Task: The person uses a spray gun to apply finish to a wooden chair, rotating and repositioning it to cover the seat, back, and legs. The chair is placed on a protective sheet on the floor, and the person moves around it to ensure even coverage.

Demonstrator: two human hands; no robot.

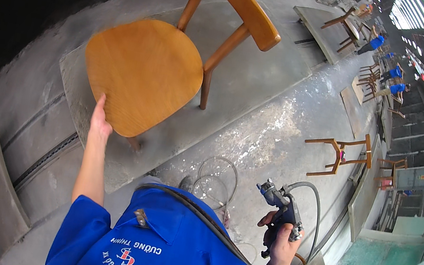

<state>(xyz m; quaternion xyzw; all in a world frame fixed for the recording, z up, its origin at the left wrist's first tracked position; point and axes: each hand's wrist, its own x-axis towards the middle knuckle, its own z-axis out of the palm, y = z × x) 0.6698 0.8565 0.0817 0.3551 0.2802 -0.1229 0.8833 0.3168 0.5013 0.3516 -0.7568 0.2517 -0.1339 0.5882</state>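
Observation:
A wooden chair [144, 72] with a rounded, orange-brown seat and a curved backrest stands on a grey board. My left hand [101, 121] grips the near edge of the seat; some of its fingers are hidden below the rim. Off to the right, my right hand [282, 246] is closed around a dark spray gun [286, 211], held away from the chair. A grey hose [317, 204] loops from the gun past my wrist, and another length crosses the front of my blue shirt.
The chair's grey board [254, 78] lies over floor tracks. Loose hose [235, 183] coils on the floor near my feet. An unfinished-looking chair frame [338, 155] stands to the right. Farther back, several people in blue work among chairs, near a flat board [322, 31].

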